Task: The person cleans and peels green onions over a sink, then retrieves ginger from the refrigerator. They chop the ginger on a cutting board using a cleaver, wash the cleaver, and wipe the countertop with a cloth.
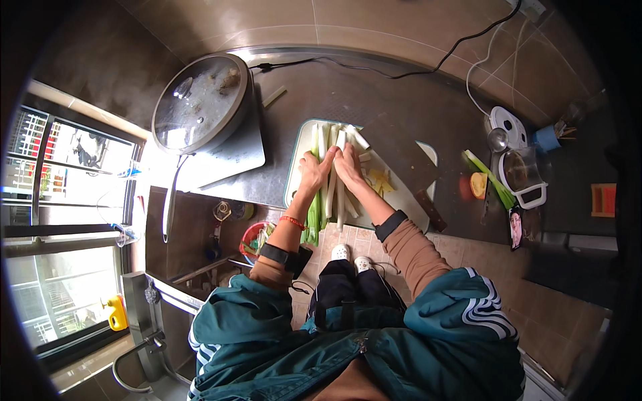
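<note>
A bundle of scallion stalks (328, 195) lies lengthwise on the cutting board (296, 180), white parts towards the wall and green parts hanging past the near edge. My left hand (315, 172) grips the left side of the bundle. From the right, my right hand (348, 165) holds stalks too, its thumb close to the left one. Fingers partly hide the stalks. Yellow slices that look like ginger (379, 183) rest right of my right wrist. A cleaver (401, 150) lies flat across the board's right side, its wooden handle pointing towards me.
A lidded pan (200, 105) steams on a cooktop (246, 150) at left. Below the counter is a red-rimmed bin (248, 240). At right are a cut yellow fruit (478, 185), another scallion (491, 175), a ladle (497, 139), a clear jug (519, 170) and a phone (515, 228). A black cord (361, 70) crosses the back.
</note>
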`<state>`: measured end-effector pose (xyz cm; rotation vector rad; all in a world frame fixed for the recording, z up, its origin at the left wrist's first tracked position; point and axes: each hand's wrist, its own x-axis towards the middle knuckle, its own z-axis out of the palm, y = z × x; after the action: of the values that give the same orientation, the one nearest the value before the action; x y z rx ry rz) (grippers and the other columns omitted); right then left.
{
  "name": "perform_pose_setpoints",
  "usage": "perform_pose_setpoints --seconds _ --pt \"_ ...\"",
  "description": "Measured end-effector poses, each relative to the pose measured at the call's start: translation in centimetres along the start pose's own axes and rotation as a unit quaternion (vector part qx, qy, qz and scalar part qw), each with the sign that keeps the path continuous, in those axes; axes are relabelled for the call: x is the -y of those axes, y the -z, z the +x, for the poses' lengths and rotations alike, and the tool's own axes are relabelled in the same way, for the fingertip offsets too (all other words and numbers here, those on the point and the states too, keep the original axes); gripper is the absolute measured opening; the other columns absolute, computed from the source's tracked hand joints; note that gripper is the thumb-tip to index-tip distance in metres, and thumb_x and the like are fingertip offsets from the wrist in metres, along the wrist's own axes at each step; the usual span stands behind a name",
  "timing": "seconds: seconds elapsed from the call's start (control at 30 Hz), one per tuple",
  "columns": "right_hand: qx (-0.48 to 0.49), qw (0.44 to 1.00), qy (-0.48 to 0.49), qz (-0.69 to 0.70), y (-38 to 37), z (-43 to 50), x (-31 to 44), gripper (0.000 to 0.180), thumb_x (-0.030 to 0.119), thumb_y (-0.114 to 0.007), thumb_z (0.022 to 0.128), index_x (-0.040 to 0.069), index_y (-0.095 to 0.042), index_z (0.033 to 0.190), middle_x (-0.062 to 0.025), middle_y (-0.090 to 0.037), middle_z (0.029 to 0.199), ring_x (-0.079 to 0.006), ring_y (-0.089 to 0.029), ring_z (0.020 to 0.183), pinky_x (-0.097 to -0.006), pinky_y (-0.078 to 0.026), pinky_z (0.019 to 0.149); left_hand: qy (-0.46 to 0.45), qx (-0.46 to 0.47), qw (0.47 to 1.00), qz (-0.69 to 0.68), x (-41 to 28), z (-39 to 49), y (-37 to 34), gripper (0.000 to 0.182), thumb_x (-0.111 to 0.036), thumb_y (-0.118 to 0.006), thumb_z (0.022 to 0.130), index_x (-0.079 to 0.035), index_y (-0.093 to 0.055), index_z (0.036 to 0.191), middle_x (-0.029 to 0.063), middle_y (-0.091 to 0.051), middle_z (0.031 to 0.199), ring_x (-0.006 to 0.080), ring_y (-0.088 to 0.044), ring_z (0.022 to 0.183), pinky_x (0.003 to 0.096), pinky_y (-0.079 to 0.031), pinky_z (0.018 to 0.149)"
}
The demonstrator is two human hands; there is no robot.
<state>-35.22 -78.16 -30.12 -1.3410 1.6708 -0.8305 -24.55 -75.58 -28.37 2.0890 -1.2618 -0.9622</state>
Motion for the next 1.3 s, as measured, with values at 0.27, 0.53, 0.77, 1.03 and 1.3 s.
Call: perform_pose_setpoints --seconds 0.27,0.53,0.77,1.03,1.3 --pt "0.149 0.861 -0.211 0.438 2.1 -0.1 4.0 0.065 0.064 -0.04 0.095 0.006 -0.053 0.123 -0.0139 -0.058 0.117 -0.025 -0.053 0.11 -0.046 -0.04 0.097 0.021 0.059 0.998 -0.017 -1.3 1.3 1.3 0.089 -0.059 -0.075 0.071 0.014 -0.054 0.117 0.0274 -0.062 0.109 0.0334 -0.063 0.099 0.0402 -0.051 0.084" --pt "0.417 0.733 -0.099 0.528 6.8 -6.1 11.0 0.088 0.07 -0.037 0.091 -0.005 -0.039 0.138 -0.0201 -0.045 0.142 -0.026 -0.041 0.134 -0.0436 -0.033 0.11 0.057 0.075 0.857 -0.507 0.2 -4.4 6.7 0.039 -0.023 -0.07 0.084 0.0 -0.06 0.115 0.0078 -0.065 0.098 0.0181 -0.063 0.086 0.0305 -0.051 0.073" --pt "0.309 0.818 0.058 0.481 23.1 -10.8 4.3 0.044 0.026 -0.057 0.097 -0.002 -0.046 0.128 -0.0187 -0.061 0.12 -0.0242 -0.068 0.097 -0.0344 -0.053 0.089 -0.033 0.158 0.753 -0.638 -1.4 -12.2 9.1 0.049 -0.018 -0.067 0.086 -0.006 -0.05 0.13 0.006 -0.064 0.096 0.0188 -0.063 0.085 0.0361 -0.052 0.082" --pt "-0.377 0.895 0.027 -0.237 51.8 -21.1 -21.4 0.058 -0.004 -0.058 0.079 -0.003 -0.039 0.133 -0.0181 -0.064 0.107 -0.0362 -0.062 0.099 -0.0421 -0.05 0.084 -0.065 0.232 0.639 -0.73 -5.4 -19.7 4.9 0.033 -0.017 -0.062 0.09 0.002 -0.052 0.114 0.0075 -0.056 0.095 0.0175 -0.056 0.087 0.0315 -0.048 0.083" --pt "-0.263 0.907 0.174 -0.278 60.3 -17.6 -36.2 0.08 -0.013 -0.06 0.068 -0.003 -0.026 0.14 -0.0162 -0.066 0.109 -0.0358 -0.059 0.105 -0.0443 -0.043 0.091 -0.056 0.195 0.6 -0.774 -12.2 -30.0 -6.7 0.037 -0.015 -0.065 0.086 0.003 -0.05 0.115 0.0102 -0.057 0.096 0.0185 -0.057 0.09 0.033 -0.049 0.087"
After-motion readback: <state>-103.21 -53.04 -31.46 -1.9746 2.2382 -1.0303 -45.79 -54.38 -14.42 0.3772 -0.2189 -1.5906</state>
